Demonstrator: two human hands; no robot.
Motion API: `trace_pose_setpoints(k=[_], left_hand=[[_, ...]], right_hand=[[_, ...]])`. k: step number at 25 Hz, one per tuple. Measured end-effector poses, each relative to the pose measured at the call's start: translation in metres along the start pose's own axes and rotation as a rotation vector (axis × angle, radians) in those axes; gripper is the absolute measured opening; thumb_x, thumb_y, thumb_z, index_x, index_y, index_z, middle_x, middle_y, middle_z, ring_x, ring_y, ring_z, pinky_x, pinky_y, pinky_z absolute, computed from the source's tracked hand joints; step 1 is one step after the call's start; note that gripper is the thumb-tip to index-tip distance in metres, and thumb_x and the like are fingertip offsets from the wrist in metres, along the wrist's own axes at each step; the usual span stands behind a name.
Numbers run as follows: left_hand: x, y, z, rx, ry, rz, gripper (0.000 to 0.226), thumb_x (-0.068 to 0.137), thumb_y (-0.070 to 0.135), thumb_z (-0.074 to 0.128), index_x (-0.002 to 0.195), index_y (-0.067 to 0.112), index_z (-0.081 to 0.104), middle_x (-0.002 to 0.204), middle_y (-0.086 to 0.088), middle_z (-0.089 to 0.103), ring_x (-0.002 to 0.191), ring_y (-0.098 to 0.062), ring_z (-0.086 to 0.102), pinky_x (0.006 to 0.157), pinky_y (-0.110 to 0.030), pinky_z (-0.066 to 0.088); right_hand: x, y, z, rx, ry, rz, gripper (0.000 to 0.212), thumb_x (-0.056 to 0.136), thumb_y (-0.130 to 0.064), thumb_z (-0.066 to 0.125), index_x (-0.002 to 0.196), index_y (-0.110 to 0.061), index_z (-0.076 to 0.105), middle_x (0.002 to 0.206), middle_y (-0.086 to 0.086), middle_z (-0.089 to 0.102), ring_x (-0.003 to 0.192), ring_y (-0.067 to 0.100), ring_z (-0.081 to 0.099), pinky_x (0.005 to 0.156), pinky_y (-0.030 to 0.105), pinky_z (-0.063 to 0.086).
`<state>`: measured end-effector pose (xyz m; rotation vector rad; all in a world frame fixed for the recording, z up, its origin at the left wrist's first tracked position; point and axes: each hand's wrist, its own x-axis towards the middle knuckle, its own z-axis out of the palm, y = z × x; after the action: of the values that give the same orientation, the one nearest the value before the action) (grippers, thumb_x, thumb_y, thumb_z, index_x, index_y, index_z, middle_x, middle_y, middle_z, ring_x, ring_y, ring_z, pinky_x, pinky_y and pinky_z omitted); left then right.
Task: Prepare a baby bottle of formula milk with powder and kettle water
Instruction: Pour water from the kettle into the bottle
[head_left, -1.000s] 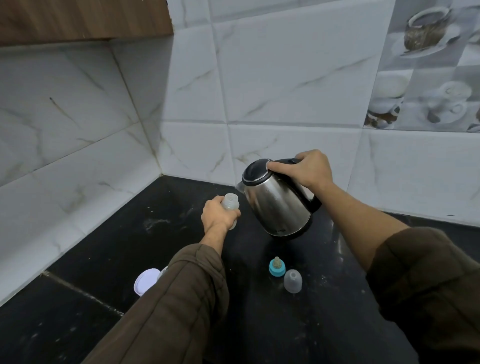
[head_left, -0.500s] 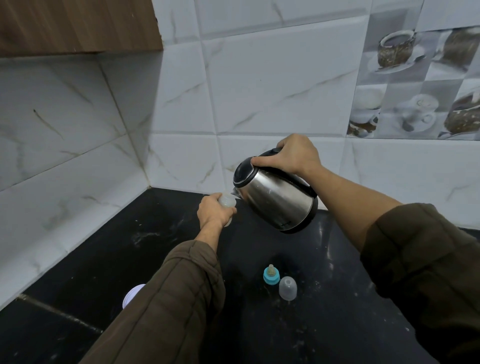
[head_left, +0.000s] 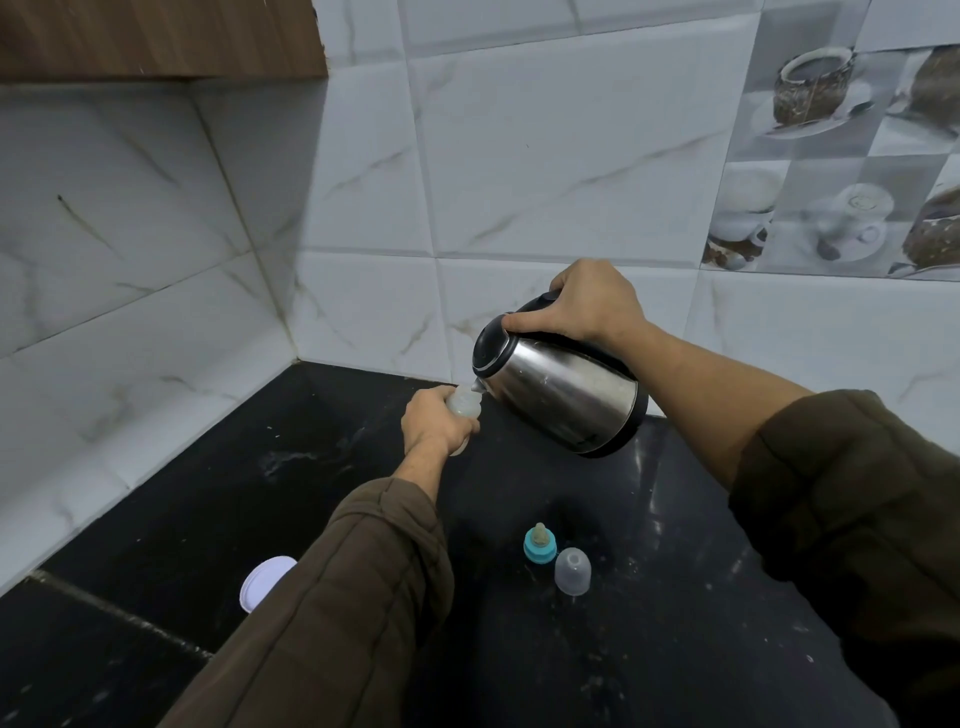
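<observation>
You have nothing to read here; no lettering, brand, number or sign shows on any surface in your view, at any clock direction.

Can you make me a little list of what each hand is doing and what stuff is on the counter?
left hand: holds the baby bottle upright, grip closed around it
right hand: holds the kettle by its handle, tipped, spout at the bottle's mouth
counter: black
teat with blue ring: standing on the counter
clear cap: beside the teat
white lid: partly hidden by the left sleeve
water stream: too small to tell
</observation>
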<state>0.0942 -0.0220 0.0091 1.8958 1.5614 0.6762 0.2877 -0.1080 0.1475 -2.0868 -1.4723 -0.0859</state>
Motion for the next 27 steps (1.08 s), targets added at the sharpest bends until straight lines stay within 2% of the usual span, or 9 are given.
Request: trace_pose_setpoints(k=[5,9,14,16,19,23,27], left_hand=[[-0.004,-0.001,-0.005,0.004,-0.010,-0.015,0.058,0.070,0.020,0.091,0.124,0.027,0.072,0.117,-0.001,0.071,0.113,-0.022,0.062,0.095,-0.037,0.052],[-0.006,-0.002,-0.006,0.003,-0.025,-0.019,0.059,0.070,0.019,0.091,0.126,0.026,0.071,0.119,-0.002,0.071,0.114,-0.024,0.062,0.098,-0.041,0.052],[-0.009,-0.002,-0.005,0.008,-0.038,-0.018,0.061,0.071,0.018,0.091,0.128,0.026,0.070,0.121,-0.003,0.071,0.115,-0.024,0.062,0.099,-0.041,0.052],[-0.010,-0.002,-0.005,0.013,-0.040,-0.015,0.061,0.072,0.018,0.091,0.129,0.025,0.069,0.122,-0.003,0.071,0.117,-0.024,0.062,0.101,-0.042,0.051],[-0.012,-0.001,-0.005,0.018,-0.047,-0.016,0.061,0.072,0.018,0.091,0.129,0.025,0.070,0.122,-0.003,0.071,0.118,-0.024,0.062,0.103,-0.044,0.051],[-0.013,0.000,-0.008,0.019,-0.049,-0.016,0.057,0.071,0.018,0.090,0.123,0.028,0.072,0.117,-0.001,0.071,0.113,-0.024,0.063,0.098,-0.043,0.053],[-0.014,0.000,-0.007,0.026,-0.065,-0.010,0.059,0.073,0.017,0.090,0.127,0.026,0.070,0.120,-0.002,0.070,0.116,-0.024,0.062,0.101,-0.044,0.051]], right_hand=[[-0.001,-0.006,0.002,-0.041,-0.005,-0.017,0.075,0.051,-0.084,0.077,0.058,-0.015,0.048,0.052,0.001,0.045,0.057,0.021,0.050,0.054,0.035,0.044],[-0.003,-0.011,0.002,-0.073,-0.003,-0.018,0.075,0.050,-0.084,0.074,0.062,-0.011,0.060,0.056,0.002,0.055,0.067,0.024,0.066,0.060,0.038,0.055],[-0.007,-0.012,0.000,-0.105,-0.015,-0.038,0.071,0.053,-0.083,0.073,0.058,-0.015,0.056,0.056,0.001,0.057,0.067,0.022,0.065,0.055,0.032,0.046],[-0.007,-0.014,-0.001,-0.116,-0.021,-0.052,0.071,0.053,-0.084,0.073,0.058,-0.015,0.055,0.055,0.000,0.057,0.066,0.022,0.064,0.056,0.032,0.046],[-0.008,-0.016,-0.004,-0.126,-0.034,-0.069,0.073,0.055,-0.085,0.074,0.054,-0.016,0.050,0.052,-0.001,0.054,0.063,0.021,0.061,0.054,0.032,0.044],[-0.009,-0.018,-0.006,-0.128,-0.035,-0.077,0.074,0.054,-0.085,0.073,0.052,-0.016,0.046,0.051,-0.001,0.052,0.060,0.021,0.059,0.052,0.030,0.039],[-0.009,-0.022,-0.005,-0.147,-0.046,-0.087,0.075,0.056,-0.084,0.075,0.052,-0.016,0.043,0.049,-0.002,0.047,0.055,0.019,0.052,0.051,0.029,0.033]])
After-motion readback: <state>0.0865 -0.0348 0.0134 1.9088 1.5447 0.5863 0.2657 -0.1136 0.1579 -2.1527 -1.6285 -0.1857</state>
